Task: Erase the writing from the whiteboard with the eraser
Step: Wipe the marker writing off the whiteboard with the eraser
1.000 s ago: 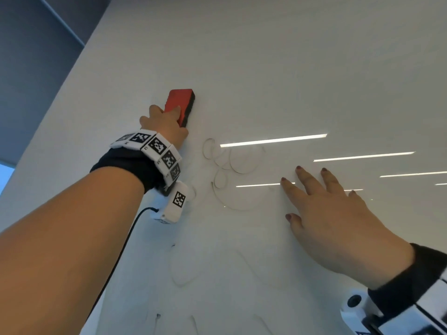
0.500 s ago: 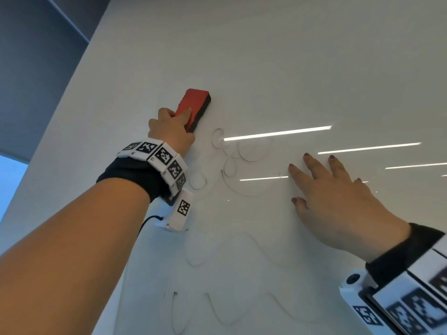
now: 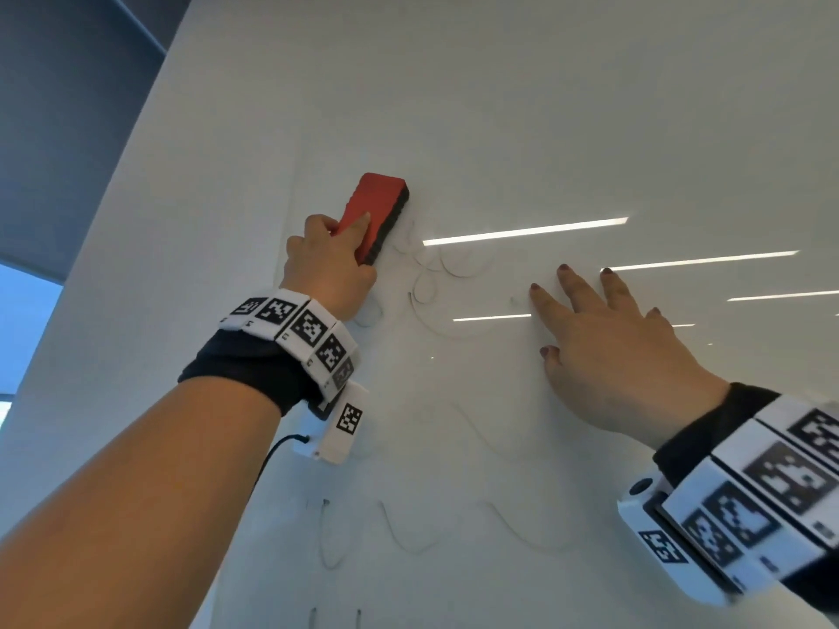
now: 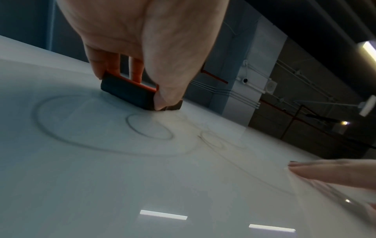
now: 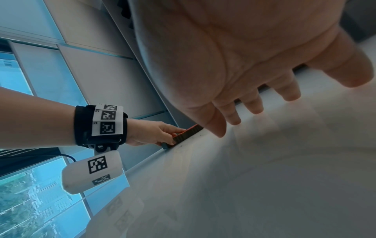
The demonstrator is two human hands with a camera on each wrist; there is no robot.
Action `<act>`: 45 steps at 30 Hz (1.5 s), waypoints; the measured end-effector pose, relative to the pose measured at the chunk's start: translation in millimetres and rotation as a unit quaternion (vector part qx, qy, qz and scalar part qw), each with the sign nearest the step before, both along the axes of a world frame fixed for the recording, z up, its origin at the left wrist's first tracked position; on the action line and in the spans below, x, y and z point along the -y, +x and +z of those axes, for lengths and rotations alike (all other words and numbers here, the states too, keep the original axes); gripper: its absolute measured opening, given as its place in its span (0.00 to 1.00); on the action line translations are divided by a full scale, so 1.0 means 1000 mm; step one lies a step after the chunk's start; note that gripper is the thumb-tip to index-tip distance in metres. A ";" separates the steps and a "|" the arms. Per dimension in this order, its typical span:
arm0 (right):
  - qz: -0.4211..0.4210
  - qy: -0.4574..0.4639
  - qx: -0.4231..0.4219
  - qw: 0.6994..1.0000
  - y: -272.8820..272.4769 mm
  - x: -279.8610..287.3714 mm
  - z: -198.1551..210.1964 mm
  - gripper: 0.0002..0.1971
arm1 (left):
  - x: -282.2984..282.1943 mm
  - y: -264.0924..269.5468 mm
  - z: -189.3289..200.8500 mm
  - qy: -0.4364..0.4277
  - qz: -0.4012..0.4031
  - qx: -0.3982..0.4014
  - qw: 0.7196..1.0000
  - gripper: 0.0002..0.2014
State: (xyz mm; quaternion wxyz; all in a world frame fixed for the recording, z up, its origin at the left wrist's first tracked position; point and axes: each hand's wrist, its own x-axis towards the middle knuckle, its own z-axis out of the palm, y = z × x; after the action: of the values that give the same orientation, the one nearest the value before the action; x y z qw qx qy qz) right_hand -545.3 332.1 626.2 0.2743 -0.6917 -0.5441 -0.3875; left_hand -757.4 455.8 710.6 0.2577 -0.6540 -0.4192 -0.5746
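My left hand (image 3: pixel 327 261) grips a red eraser (image 3: pixel 377 206) with a dark felt underside, pressed flat against the whiteboard (image 3: pixel 545 106). In the left wrist view the thumb and fingers (image 4: pixel 168 90) pinch the eraser (image 4: pixel 130 93) by its sides. Thin grey loops of writing (image 3: pixel 436 283) lie just right of and below the eraser; more wavy lines (image 3: pixel 408 533) run lower down. My right hand (image 3: pixel 604 338) lies flat on the board with fingers spread, to the right of the loops, holding nothing.
The board's left edge (image 3: pixel 136 265) borders a dark blue-grey wall (image 3: pixel 68 106) and a window (image 3: pixel 22 324). Ceiling-light reflections (image 3: pixel 526 231) streak the glossy board. A black cable (image 3: pixel 272 456) hangs from the left wrist camera.
My left hand has slid the eraser to the right, up to the loops of writing. The right hand has stayed flat on the board.
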 end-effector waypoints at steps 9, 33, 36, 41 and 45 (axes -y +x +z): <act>-0.006 -0.010 0.014 1.000 0.004 0.001 -0.006 0.31 | -0.012 -0.024 -0.025 -0.021 -0.001 0.050 0.999 0.30; 0.004 -0.010 0.022 1.000 0.007 0.004 -0.008 0.30 | -0.017 -0.024 -0.092 -0.016 -0.029 0.083 0.996 0.31; 0.010 -0.010 0.020 1.000 0.006 0.004 -0.007 0.30 | -0.011 -0.014 -0.124 -0.006 -0.050 0.094 0.994 0.31; 0.017 -0.006 0.013 1.000 0.004 0.004 -0.008 0.30 | 0.010 0.037 -0.142 0.081 -0.093 0.007 0.992 0.32; 0.015 -0.005 0.018 1.000 0.006 0.005 -0.009 0.30 | 0.009 0.042 -0.095 0.074 -0.060 -0.013 0.995 0.31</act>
State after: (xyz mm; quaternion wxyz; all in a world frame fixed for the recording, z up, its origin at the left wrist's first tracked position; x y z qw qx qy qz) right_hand -539.8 327.3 617.5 0.2661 -0.6780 -0.5612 -0.3932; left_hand -715.9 446.9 615.3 0.2761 -0.6643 -0.3322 -0.6100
